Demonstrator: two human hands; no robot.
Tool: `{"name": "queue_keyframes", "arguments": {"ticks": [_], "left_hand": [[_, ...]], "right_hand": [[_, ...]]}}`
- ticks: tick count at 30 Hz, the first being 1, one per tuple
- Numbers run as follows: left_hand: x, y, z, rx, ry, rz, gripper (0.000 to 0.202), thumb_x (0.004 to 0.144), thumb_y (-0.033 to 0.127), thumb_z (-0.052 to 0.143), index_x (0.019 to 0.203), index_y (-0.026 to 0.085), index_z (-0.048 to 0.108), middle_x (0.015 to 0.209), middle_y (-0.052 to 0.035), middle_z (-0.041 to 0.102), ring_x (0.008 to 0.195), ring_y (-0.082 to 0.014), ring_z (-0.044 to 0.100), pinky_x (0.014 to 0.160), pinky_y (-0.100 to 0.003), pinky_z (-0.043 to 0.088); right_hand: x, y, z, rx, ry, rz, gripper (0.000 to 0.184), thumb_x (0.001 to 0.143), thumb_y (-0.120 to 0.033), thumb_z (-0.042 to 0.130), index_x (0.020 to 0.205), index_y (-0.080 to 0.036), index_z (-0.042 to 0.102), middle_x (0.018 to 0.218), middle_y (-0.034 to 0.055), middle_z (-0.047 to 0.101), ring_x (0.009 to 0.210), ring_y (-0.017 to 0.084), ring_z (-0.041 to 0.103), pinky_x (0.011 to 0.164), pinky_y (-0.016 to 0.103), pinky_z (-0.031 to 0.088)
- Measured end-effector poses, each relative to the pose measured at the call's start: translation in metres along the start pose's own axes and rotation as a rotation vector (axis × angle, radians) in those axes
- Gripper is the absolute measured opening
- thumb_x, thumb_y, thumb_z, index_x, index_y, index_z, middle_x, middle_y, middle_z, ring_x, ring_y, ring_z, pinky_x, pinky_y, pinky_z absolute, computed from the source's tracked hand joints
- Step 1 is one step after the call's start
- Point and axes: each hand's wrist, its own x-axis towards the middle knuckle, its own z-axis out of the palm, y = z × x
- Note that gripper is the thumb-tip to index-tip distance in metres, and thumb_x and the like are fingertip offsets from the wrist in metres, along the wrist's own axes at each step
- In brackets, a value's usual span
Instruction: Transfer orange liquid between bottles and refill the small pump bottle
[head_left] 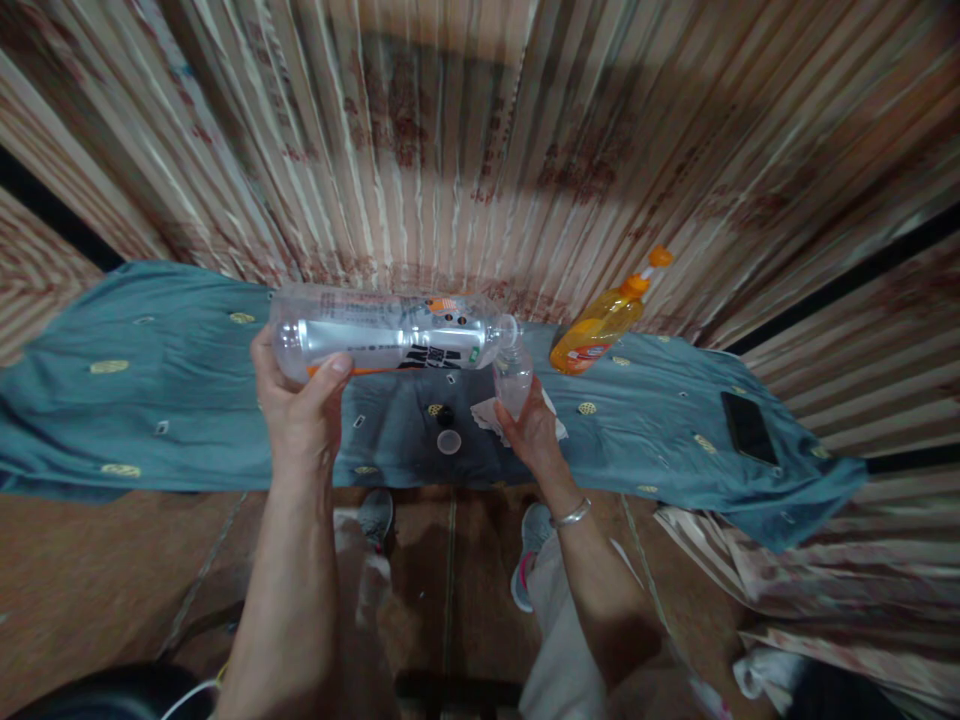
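Observation:
My left hand (300,405) is wrapped round the base end of a large clear plastic bottle (390,335), held on its side above the blue cloth. The bottle's open mouth points right and meets the rim of a small clear cup (514,378). My right hand (534,432) grips that cup from below, with a silver bangle on the wrist. A white bottle cap (448,441) lies on the cloth under the bottle, next to a small dark object (445,413).
The blue cloth (150,400) covers a narrow table against a striped curtain. An orange bottle with a pump top (604,322) leans at the back right. A black phone (748,427) lies at the cloth's right end. A white tissue (486,412) lies by the cup.

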Motion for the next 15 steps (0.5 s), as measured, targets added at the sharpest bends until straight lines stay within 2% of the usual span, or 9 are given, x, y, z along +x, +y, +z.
{"name": "queue_keyframes", "arguments": {"ticks": [7, 10, 15], "left_hand": [[0.0005, 0.0004, -0.0011, 0.035, -0.024, -0.001, 0.063, 0.05, 0.028, 0.095, 0.107, 0.031, 0.067, 0.1, 0.0046, 0.07, 0.083, -0.0114, 0.065, 0.074, -0.025, 0.058], [0.0005, 0.0018, 0.0, 0.015, 0.001, -0.024, 0.066, 0.045, 0.029, 0.098, 0.104, 0.03, 0.067, 0.099, 0.005, 0.071, 0.082, -0.011, 0.065, 0.075, -0.025, 0.058], [-0.0008, 0.0055, 0.0046, -0.03, 0.008, -0.034, 0.069, 0.043, 0.028, 0.1, 0.105, 0.027, 0.068, 0.098, 0.0046, 0.071, 0.083, -0.0101, 0.065, 0.075, -0.022, 0.057]], "right_hand": [[0.001, 0.001, 0.0002, -0.005, -0.009, -0.02, 0.071, 0.09, -0.039, 0.062, 0.148, -0.006, 0.038, 0.127, 0.0287, 0.071, 0.116, 0.037, 0.072, 0.1, 0.056, 0.057], [0.0011, 0.001, 0.0004, -0.002, -0.013, -0.013, 0.071, 0.09, -0.038, 0.062, 0.15, -0.009, 0.037, 0.128, 0.0282, 0.07, 0.115, 0.037, 0.072, 0.099, 0.056, 0.058], [0.0008, 0.0009, 0.0012, -0.017, -0.007, -0.001, 0.071, 0.089, -0.038, 0.063, 0.147, -0.006, 0.04, 0.123, 0.028, 0.073, 0.11, 0.037, 0.074, 0.096, 0.055, 0.059]]}}
